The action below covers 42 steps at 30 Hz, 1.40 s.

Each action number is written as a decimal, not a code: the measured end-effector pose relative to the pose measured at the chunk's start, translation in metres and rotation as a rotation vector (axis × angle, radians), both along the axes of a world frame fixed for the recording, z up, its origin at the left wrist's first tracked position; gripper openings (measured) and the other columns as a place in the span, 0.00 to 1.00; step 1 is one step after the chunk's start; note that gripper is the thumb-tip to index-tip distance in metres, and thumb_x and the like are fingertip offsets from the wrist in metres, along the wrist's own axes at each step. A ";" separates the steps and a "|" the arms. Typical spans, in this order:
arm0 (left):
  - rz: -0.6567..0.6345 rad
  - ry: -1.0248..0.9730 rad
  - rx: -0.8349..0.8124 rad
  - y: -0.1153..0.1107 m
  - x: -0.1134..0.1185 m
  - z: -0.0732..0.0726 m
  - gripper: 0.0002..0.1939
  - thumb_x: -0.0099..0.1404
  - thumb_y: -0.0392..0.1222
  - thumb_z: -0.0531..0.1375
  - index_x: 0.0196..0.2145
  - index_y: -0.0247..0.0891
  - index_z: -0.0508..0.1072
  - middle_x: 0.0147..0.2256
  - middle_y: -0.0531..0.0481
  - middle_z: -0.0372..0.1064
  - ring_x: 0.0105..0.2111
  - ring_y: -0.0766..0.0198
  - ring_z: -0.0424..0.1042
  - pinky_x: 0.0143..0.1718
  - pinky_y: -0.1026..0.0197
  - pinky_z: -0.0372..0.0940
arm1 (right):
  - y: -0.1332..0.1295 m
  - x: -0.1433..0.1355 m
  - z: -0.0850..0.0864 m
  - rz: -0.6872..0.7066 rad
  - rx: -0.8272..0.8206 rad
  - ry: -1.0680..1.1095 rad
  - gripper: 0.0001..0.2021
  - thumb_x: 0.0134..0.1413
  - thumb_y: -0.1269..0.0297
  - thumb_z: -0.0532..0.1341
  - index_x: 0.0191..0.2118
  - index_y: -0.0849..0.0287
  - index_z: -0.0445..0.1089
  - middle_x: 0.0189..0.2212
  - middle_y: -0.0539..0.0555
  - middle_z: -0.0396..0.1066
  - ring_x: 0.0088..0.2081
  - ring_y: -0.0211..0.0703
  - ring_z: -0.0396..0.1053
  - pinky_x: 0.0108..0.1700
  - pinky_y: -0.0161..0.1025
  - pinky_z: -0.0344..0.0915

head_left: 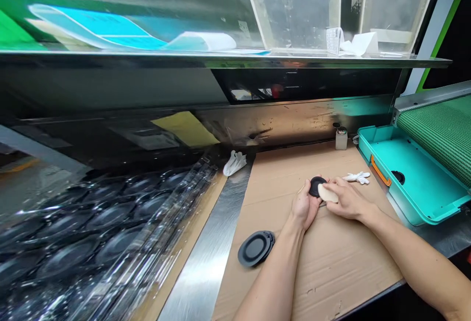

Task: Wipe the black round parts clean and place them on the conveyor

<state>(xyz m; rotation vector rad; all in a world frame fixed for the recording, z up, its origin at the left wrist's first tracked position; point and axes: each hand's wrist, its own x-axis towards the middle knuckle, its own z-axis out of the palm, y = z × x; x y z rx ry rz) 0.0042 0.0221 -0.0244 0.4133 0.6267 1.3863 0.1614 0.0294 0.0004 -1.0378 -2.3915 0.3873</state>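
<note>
Your left hand point(306, 205) has its fingers closed on a small black round disc point(315, 186), held above the right half of the brown cardboard sheet point(281, 173) that covers the worktop. Your right hand point(349, 198) is clamped on a cream-coloured, rounded flat pad point(327, 193), which overlaps the disc's right side; you cannot tell from this view how firmly the two press together. Near the sheet's left edge, beside your left forearm, lie overlapping dark grey round flat pieces point(255, 249). By its right edge, just beyond your right hand, is a crumpled white glove point(356, 178), and a small whitish bottle with a metallic top point(341, 139) stands at its far right corner. Past the right edge sits a teal rectangular plastic tray point(434, 176), with a black round piece point(398, 177) by its left wall.
</note>
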 end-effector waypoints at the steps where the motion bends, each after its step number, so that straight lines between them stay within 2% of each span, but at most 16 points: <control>1: 0.010 0.015 0.005 0.000 0.000 0.000 0.16 0.74 0.47 0.54 0.45 0.33 0.76 0.46 0.38 0.77 0.52 0.53 0.75 0.57 0.48 0.68 | -0.001 0.001 0.002 -0.064 0.018 -0.032 0.24 0.53 0.69 0.61 0.58 0.57 0.69 0.47 0.57 0.64 0.47 0.47 0.66 0.51 0.43 0.67; 3: 0.048 0.045 0.006 0.001 0.001 0.000 0.14 0.73 0.45 0.55 0.44 0.33 0.76 0.44 0.39 0.78 0.51 0.53 0.76 0.56 0.49 0.68 | -0.003 0.000 0.004 -0.136 0.051 -0.055 0.24 0.55 0.68 0.61 0.59 0.57 0.68 0.48 0.58 0.64 0.47 0.48 0.65 0.49 0.43 0.67; 7: 0.055 0.028 -0.017 0.000 0.001 -0.002 0.17 0.74 0.48 0.54 0.43 0.31 0.76 0.43 0.37 0.78 0.49 0.54 0.77 0.55 0.51 0.70 | -0.005 -0.002 0.005 0.056 -0.009 -0.051 0.25 0.51 0.67 0.64 0.57 0.55 0.69 0.47 0.55 0.65 0.44 0.44 0.66 0.47 0.39 0.67; 8: 0.051 0.032 -0.013 0.000 0.001 -0.002 0.17 0.74 0.48 0.55 0.43 0.31 0.76 0.44 0.37 0.78 0.48 0.53 0.77 0.54 0.51 0.70 | -0.005 -0.001 0.005 0.054 -0.015 -0.056 0.25 0.51 0.67 0.64 0.57 0.55 0.69 0.47 0.55 0.65 0.44 0.44 0.66 0.47 0.39 0.67; 11: 0.076 0.078 0.002 0.000 0.002 -0.003 0.16 0.73 0.47 0.56 0.43 0.31 0.77 0.45 0.36 0.78 0.48 0.53 0.78 0.53 0.49 0.71 | -0.003 0.002 0.008 -0.099 0.048 -0.063 0.22 0.54 0.67 0.62 0.56 0.56 0.70 0.47 0.56 0.65 0.44 0.45 0.66 0.46 0.40 0.66; 15: 0.102 0.077 0.001 0.000 0.004 -0.003 0.16 0.73 0.46 0.56 0.41 0.29 0.77 0.43 0.36 0.79 0.47 0.55 0.78 0.53 0.53 0.71 | -0.002 -0.001 0.007 -0.034 0.079 -0.075 0.20 0.56 0.65 0.62 0.56 0.54 0.70 0.47 0.55 0.65 0.44 0.44 0.65 0.45 0.38 0.65; 19: 0.081 0.122 -0.005 0.000 0.005 -0.002 0.15 0.73 0.46 0.57 0.43 0.30 0.77 0.43 0.37 0.79 0.47 0.53 0.78 0.51 0.49 0.73 | -0.002 -0.004 0.003 -0.189 0.106 -0.078 0.22 0.57 0.65 0.61 0.58 0.55 0.68 0.48 0.57 0.64 0.45 0.46 0.65 0.45 0.39 0.65; 23: 0.094 0.137 -0.014 0.000 0.006 -0.001 0.15 0.73 0.45 0.56 0.40 0.29 0.77 0.40 0.37 0.80 0.45 0.54 0.79 0.50 0.51 0.73 | 0.001 -0.002 0.002 -0.110 0.098 -0.107 0.21 0.57 0.64 0.62 0.56 0.56 0.69 0.47 0.56 0.65 0.45 0.46 0.65 0.44 0.39 0.65; 27: 0.110 0.154 -0.028 0.000 0.003 0.001 0.18 0.75 0.45 0.52 0.42 0.29 0.75 0.41 0.36 0.79 0.41 0.55 0.80 0.45 0.52 0.74 | 0.008 0.008 0.000 -0.298 0.033 -0.054 0.20 0.57 0.65 0.62 0.56 0.58 0.70 0.47 0.57 0.65 0.45 0.46 0.66 0.47 0.41 0.65; 28: 0.110 0.145 -0.036 0.000 0.001 0.003 0.19 0.76 0.46 0.51 0.42 0.29 0.75 0.41 0.35 0.79 0.40 0.56 0.80 0.43 0.53 0.74 | 0.008 0.010 0.000 -0.292 0.007 -0.028 0.21 0.57 0.66 0.62 0.56 0.57 0.70 0.46 0.57 0.65 0.45 0.45 0.66 0.48 0.41 0.64; 30: 0.124 0.097 -0.068 0.000 -0.006 0.007 0.20 0.76 0.48 0.49 0.43 0.30 0.74 0.41 0.36 0.78 0.38 0.57 0.79 0.38 0.57 0.73 | 0.007 0.012 0.001 -0.182 -0.029 -0.006 0.20 0.57 0.64 0.64 0.56 0.54 0.71 0.43 0.54 0.66 0.45 0.43 0.66 0.49 0.40 0.63; 32: 0.153 0.038 -0.101 -0.001 -0.015 0.012 0.22 0.76 0.50 0.46 0.45 0.32 0.73 0.39 0.37 0.77 0.35 0.58 0.78 0.33 0.60 0.71 | 0.004 0.012 0.003 -0.091 -0.008 -0.026 0.15 0.61 0.60 0.63 0.52 0.52 0.75 0.41 0.53 0.69 0.45 0.43 0.66 0.50 0.41 0.62; 33: 0.161 0.015 -0.106 -0.002 -0.019 0.014 0.23 0.76 0.51 0.45 0.47 0.32 0.73 0.38 0.37 0.77 0.34 0.58 0.78 0.31 0.60 0.70 | 0.004 0.013 0.004 -0.090 0.024 -0.043 0.12 0.64 0.58 0.61 0.49 0.51 0.76 0.42 0.54 0.70 0.46 0.44 0.65 0.51 0.42 0.61; 37: 0.115 -0.046 -0.091 -0.005 -0.028 0.021 0.24 0.74 0.48 0.45 0.54 0.31 0.71 0.38 0.36 0.76 0.34 0.55 0.76 0.31 0.58 0.69 | 0.014 0.027 0.008 -0.354 0.166 -0.152 0.11 0.67 0.61 0.58 0.48 0.53 0.77 0.50 0.60 0.71 0.53 0.52 0.62 0.57 0.51 0.56; 40: 0.033 -0.049 -0.090 -0.008 -0.025 0.024 0.22 0.73 0.45 0.48 0.53 0.31 0.72 0.43 0.33 0.76 0.35 0.55 0.76 0.31 0.59 0.69 | 0.026 0.041 0.011 -0.476 0.123 -0.300 0.10 0.66 0.64 0.58 0.42 0.59 0.77 0.43 0.63 0.73 0.48 0.53 0.66 0.53 0.51 0.58; 42: -0.039 -0.018 -0.083 -0.010 -0.021 0.024 0.20 0.73 0.46 0.49 0.50 0.30 0.74 0.45 0.31 0.76 0.35 0.55 0.77 0.30 0.60 0.69 | 0.029 0.044 0.013 -0.465 0.075 -0.279 0.13 0.69 0.63 0.55 0.39 0.61 0.75 0.38 0.62 0.73 0.42 0.49 0.68 0.47 0.45 0.60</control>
